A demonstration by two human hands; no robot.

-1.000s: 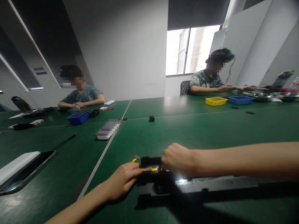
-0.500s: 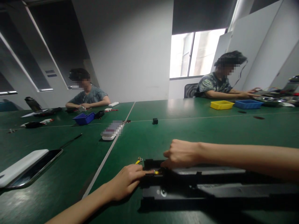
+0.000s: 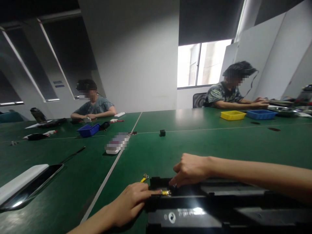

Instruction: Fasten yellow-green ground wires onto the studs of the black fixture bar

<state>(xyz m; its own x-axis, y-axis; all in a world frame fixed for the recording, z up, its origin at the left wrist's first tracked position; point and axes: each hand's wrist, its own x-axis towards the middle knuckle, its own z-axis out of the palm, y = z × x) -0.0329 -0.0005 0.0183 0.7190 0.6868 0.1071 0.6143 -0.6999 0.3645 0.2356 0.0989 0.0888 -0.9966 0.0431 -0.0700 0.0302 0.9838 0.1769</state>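
My left hand point(image 3: 133, 201) reaches in from the lower left, its index finger stretched along a short cable with yellow-sleeved ring terminals. One yellow terminal point(image 3: 164, 192) lies just past that fingertip, inside the end of a long black housing point(image 3: 156, 182). The cable's other ringed end point(image 3: 144, 178) sticks out behind the hand. Closed in a pinch, my right hand point(image 3: 191, 169) is over the housing beside the terminal. Whatever its fingertips hold is too small and hidden to name. A second black bar point(image 3: 190, 216) with a round hole lies nearer to me.
A white device and a phone point(image 3: 34, 191) lie at left. Farther off are a white handheld device point(image 3: 117, 143), a small black cube point(image 3: 162, 133), a dark blue bin point(image 3: 88, 130), a yellow bin point(image 3: 232, 115) and a blue tray point(image 3: 261, 114). Two people sit across the table.
The view has tilted up, so everything sits lower in it. My right hand has lifted slightly from the housing, and more of the yellow terminal shows. My left hand stays at the cable.
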